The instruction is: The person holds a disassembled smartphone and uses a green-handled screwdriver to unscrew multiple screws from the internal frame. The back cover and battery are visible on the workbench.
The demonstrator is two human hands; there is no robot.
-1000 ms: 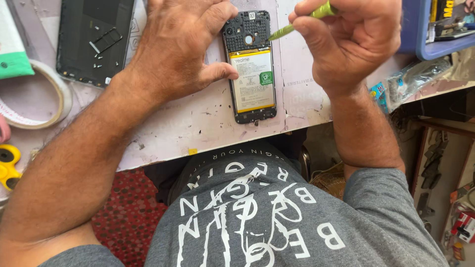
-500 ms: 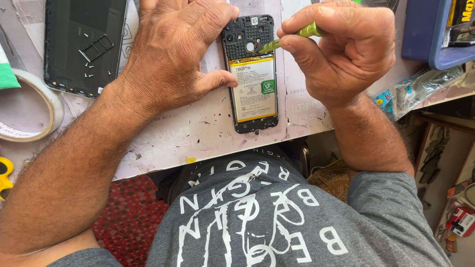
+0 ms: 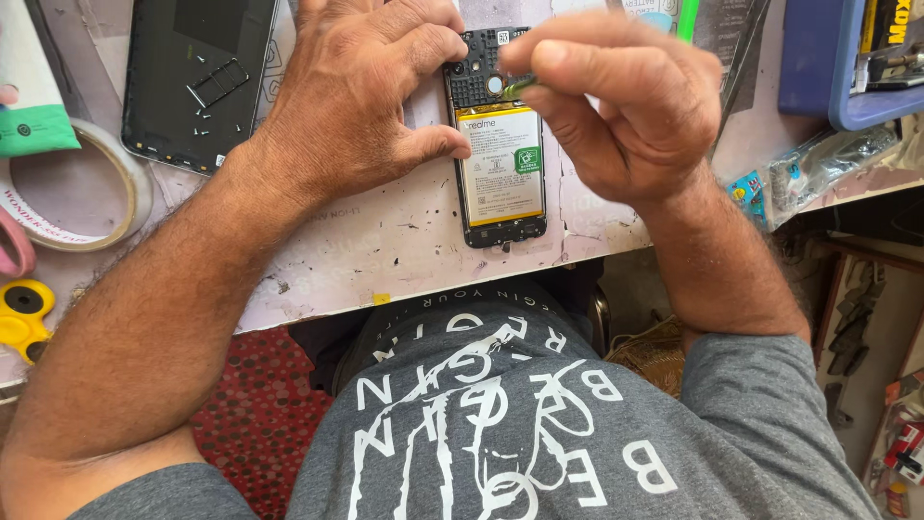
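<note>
Green at its handle, a thin screwdriver is pinched in the right hand with its tip on the top of an opened phone, which is lying on the worn table and is pressed down by the left hand, beside a black back cover.

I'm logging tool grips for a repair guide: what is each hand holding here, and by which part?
The right hand pinches a thin green tool near its tip end. The left hand holds nothing; it steadies the opened phone at its left edge.
</note>
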